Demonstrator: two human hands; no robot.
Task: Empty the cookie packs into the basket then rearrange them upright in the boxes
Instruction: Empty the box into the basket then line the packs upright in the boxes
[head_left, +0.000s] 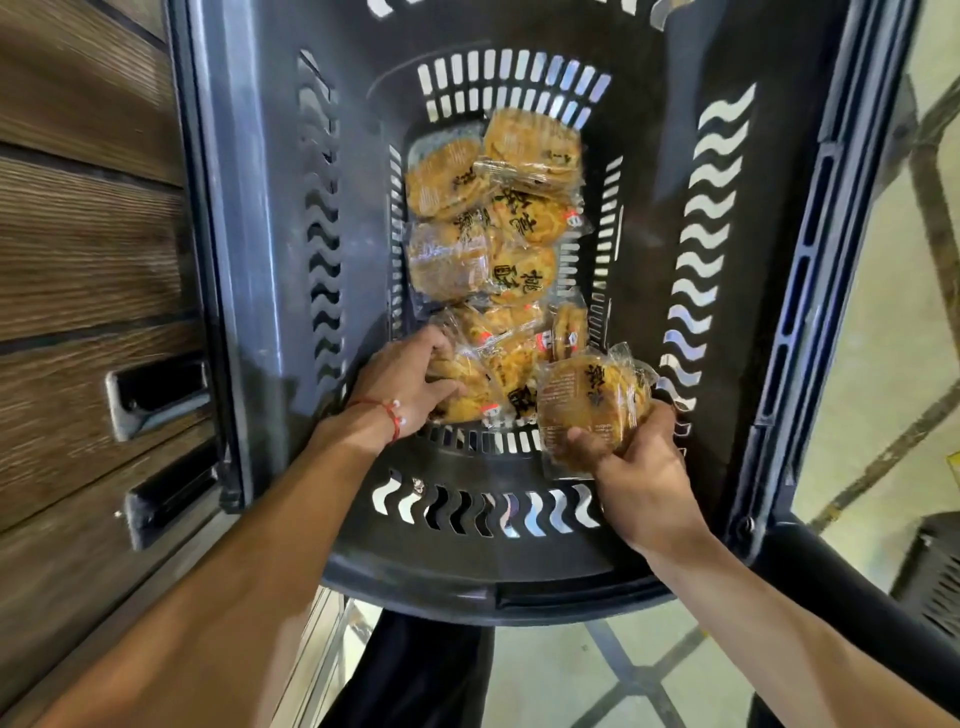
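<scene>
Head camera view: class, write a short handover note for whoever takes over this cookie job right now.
Left hand: grips the near cookie pack at the near end of the pile.
Right hand: holds the lifted cookie pack by the basket's near wall.
Things: the loose cookie packs lie flat and overlapping on the floor of the black basket. No boxes are in view.
Done: emptying into the basket appears finished.
Left: stand the packs upright in the boxes.
</scene>
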